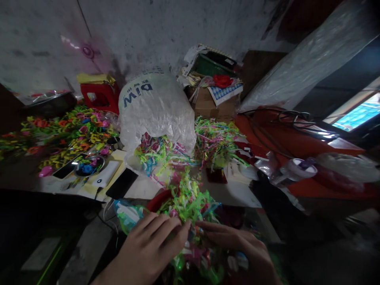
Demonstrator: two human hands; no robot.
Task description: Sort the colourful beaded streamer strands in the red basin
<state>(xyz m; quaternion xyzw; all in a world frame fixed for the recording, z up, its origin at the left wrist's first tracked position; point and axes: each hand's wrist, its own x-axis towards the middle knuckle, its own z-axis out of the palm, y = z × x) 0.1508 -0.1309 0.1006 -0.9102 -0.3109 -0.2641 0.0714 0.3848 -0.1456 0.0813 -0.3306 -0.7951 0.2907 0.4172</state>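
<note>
My left hand [154, 241] is bent inward at the lower middle, fingers curled and thumb meeting index finger. Opposite it, my right hand [237, 241] has its fingers pressed together, tips close to the left fingertips. A small piece with some orange and white shows between the fingertips, too blurred to name. Directly beyond and below both hands lies a heap of small plastic pieces [190, 194], mostly bright green with pink and white. Part of a red container's rim [157, 200] shows beside this heap. Blue-green clear plastic [127, 213] lies just beyond my left hand.
A large white plastic sack [160, 107] spills colourful pieces onto the table. Small plastic parts [71, 134] cover the left side, near a metal bowl [99, 168], a white power bank [107, 174] and a dark phone [121, 184]. A cardboard box [208, 103] stands behind; a white cup [299, 168] lies right.
</note>
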